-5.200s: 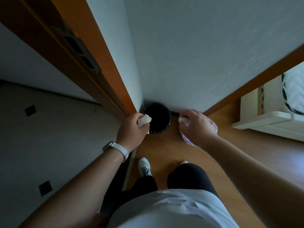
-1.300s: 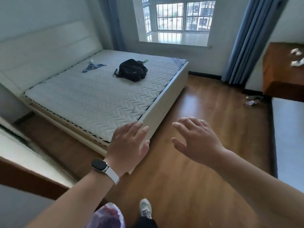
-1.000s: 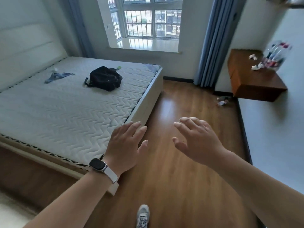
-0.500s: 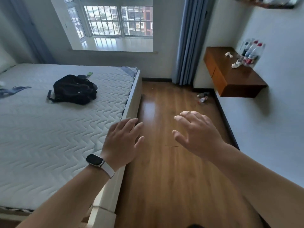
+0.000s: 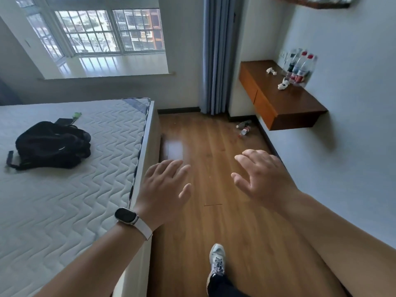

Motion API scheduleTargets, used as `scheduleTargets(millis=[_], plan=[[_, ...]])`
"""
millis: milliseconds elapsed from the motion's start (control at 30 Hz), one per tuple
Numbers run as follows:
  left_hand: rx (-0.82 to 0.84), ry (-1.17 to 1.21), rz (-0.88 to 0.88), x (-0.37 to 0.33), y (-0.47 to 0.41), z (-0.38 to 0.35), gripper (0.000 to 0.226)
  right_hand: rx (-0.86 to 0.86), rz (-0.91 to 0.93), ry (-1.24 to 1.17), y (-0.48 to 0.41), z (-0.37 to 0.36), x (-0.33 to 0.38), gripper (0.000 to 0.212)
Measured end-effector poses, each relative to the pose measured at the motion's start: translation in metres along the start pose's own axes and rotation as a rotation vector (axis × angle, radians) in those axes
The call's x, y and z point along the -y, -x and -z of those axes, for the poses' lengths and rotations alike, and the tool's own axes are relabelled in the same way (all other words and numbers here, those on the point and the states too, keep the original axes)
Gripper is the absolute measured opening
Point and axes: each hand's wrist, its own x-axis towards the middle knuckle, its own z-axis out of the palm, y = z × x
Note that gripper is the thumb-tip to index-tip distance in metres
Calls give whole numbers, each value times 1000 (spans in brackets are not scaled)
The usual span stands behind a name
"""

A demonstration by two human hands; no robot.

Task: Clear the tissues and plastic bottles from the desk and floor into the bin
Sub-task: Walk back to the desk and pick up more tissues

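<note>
Wooden floor point(image 5: 214, 221) runs ahead of the person toward the wall-mounted desk point(image 5: 285, 106). A few seconds ago both hands held crumpled tissues over a dark bin in a corner; now the left hand point(image 5: 166, 185) and the right hand point(image 5: 260, 175) hang over the boards with fingers spread and slack, holding nothing. That load has evidently gone in, and a fresh trip is under way. Over the last second the view has swung off the bed point(image 5: 75, 189) and its black backpack point(image 5: 51, 144), so the desk now sits up ahead to the right; one shoe point(image 5: 216, 260) is planted forward, which suggests walking.

What remains is plain enough. Two crumpled tissues point(image 5: 283, 85) lie on the desk top, well apart from either hand. Several upright plastic bottles point(image 5: 300, 67) stand at the back of the desk against the wall; how many cannot be told, as they overlap. Two floor bottles point(image 5: 244, 127) lie on their sides by the skirting near the curtain point(image 5: 216, 56), below the desk's far end. The bin is out of view.

Judging by this, the task is partly done. The next pick is likely either the floor bottles or the desk tissues, and with both hands free the person could take one in each.
</note>
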Motion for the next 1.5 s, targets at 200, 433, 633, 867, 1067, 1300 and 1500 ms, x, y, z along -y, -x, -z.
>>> scheduleTargets(millis=[200,433,633,867,1067,1300,1500], plan=[[84,-9,10,34,-95,-31,43,10,-33,-62,-96,-30,-41,58],[91,-31,-33,63,-226,-63,41,-12,-80,-54,-205,-40,-105,55],[74,37,-71,77,-292,-94,42,16,-104,-31,-268,-50,-134,57],[90,78,-157,121,-372,-146,41,-2,-178,-4,-335,-68,-156,54],[36,166,-266,171,-467,-199,41,-33,-298,42,-413,-86,-173,53],[10,229,-398,240,-580,-240,43,-37,-383,143,-511,-89,-174,54],[-12,298,-484,246,-645,-269,46,-77,-451,184,-548,-95,-183,51]])
